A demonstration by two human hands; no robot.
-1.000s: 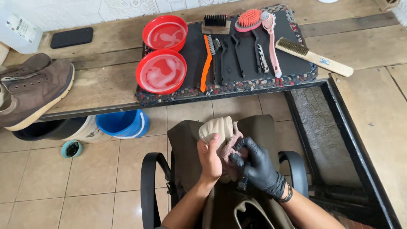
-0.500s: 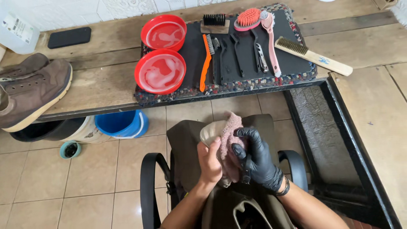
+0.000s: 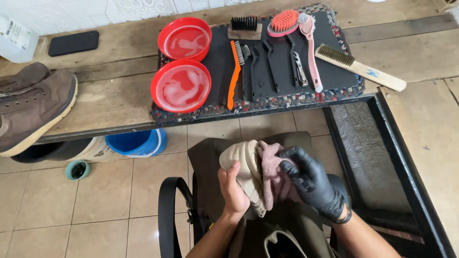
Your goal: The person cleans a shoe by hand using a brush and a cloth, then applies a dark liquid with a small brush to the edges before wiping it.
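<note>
- Left hand (image 3: 233,190): bare, fingers wrapped around the pale beige shoe (image 3: 244,165), gripping it from the left side over the lap.
- Right hand (image 3: 311,184): in a black glove, fingers closed on the pink cloth (image 3: 275,174) and pressing it against the right side of the shoe.
- Shoe: held low in the middle of the view, sole edge turned upward, above an olive apron (image 3: 210,162) and between the black armrests (image 3: 167,210) of a chair.
- Wooden bench (image 3: 110,95): runs across the top of the view, well apart from the hands.
- Braided mat (image 3: 267,98) on the bench: carries two red bowls (image 3: 181,85) holding foamy liquid, an orange-handled brush (image 3: 233,74), several black brushes (image 3: 267,64), a pink long-handled brush (image 3: 311,52), and a wood-backed black bristle brush (image 3: 244,27).
- Wooden wire brush (image 3: 361,68): lies just beside the mat's right edge.
- Brown shoes (image 3: 31,107): rest at the bench's left end.
- Black phone (image 3: 73,43): lies flat near the wall.
- Blue bucket (image 3: 136,142): stands on the tiled floor under the bench.
</note>
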